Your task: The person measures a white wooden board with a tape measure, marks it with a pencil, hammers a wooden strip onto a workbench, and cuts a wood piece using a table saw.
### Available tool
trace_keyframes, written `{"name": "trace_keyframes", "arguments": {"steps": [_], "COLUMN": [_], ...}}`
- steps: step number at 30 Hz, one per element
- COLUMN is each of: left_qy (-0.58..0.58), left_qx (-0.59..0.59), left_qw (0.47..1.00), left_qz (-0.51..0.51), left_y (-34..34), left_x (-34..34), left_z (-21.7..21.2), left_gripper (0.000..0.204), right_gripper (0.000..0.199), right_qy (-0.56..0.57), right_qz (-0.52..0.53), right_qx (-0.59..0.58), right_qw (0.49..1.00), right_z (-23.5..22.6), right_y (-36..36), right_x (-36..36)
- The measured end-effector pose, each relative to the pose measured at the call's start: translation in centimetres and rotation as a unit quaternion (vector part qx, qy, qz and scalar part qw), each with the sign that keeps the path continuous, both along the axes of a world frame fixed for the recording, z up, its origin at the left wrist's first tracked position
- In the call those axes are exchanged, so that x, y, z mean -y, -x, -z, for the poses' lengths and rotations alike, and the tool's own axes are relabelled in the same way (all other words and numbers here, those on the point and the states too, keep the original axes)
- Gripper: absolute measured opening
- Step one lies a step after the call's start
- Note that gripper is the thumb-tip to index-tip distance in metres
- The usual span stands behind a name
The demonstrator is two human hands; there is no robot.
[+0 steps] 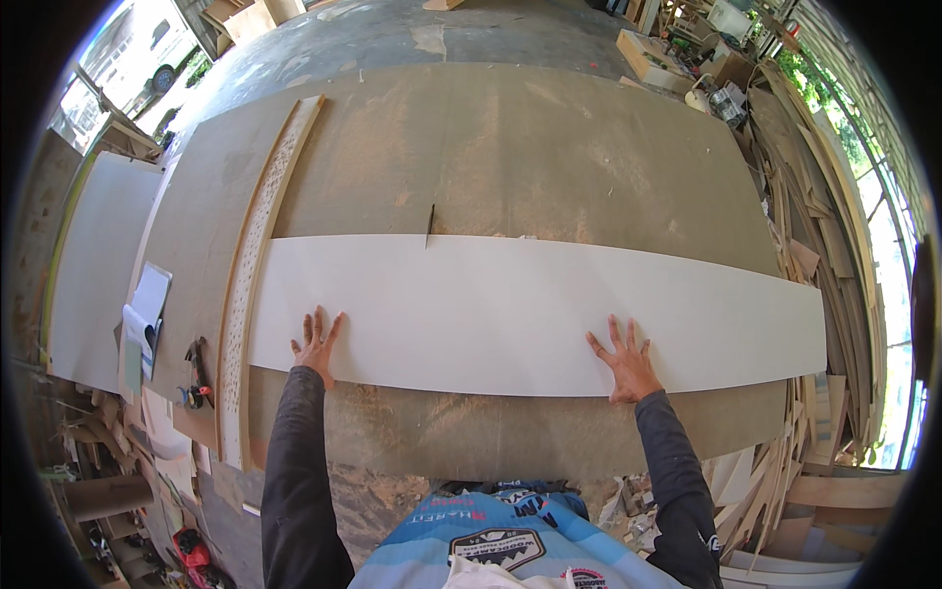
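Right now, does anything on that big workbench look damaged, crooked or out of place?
Mostly tidy. Both hands, left hand and right hand, lie flat on a long white panel that sits square. One oddity: a thin dark slit in the brown work surface just beyond the panel's far edge, like a saw cut.

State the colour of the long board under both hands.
White, a plain long board, clearest in the head view.
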State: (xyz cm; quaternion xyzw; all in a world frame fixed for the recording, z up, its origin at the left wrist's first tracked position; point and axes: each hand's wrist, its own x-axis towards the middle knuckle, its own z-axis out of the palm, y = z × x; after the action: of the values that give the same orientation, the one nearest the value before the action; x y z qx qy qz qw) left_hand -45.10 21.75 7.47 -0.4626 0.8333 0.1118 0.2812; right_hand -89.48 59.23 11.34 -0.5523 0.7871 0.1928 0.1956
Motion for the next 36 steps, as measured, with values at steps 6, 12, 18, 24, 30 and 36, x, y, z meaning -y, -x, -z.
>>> {"name": "trace_keyframes", "arguments": {"steps": [6,12,18,24,30,36], "left_qy": [0.001,0.004,-0.004,0.006,0.011,0.0], "left_qx": [-0.01,-0.014,-0.021,-0.006,-0.014,-0.025], "left_qw": [1.0,1.0,1.0,1.0,1.0,1.0], "left_qz": [-0.004,0.001,0.001,0.002,0.005,0.003], "left_y": [-0.1,0.2,0.4,0.9,0.9,1.1], "left_x": [0.4,0.3,0.5,0.4,0.6,1.2], "left_z": [0.3,0.1,-0.2,-0.7,-0.5,-0.3], "left_gripper": [0.154,0.154,0.154,0.153,0.15,0.15], "right_gripper": [0.146,0.145,0.145,0.143,0.143,0.143], "right_qy": [0.006,0.004,0.004,-0.003,0.002,0.001], "right_qz": [-0.004,0.011,0.015,0.016,0.013,0.015], "right_qx": [0.003,0.019,0.027,0.027,0.026,0.026], "right_qw": [1.0,1.0,1.0,0.999,1.0,1.0], "right_z": [0.0,-0.2,0.0,0.0,0.0,-0.2], "right_y": [0.5,0.5,0.6,0.9,1.1,1.3], "right_x": [0.5,0.6,0.8,1.1,1.4,1.5]}}
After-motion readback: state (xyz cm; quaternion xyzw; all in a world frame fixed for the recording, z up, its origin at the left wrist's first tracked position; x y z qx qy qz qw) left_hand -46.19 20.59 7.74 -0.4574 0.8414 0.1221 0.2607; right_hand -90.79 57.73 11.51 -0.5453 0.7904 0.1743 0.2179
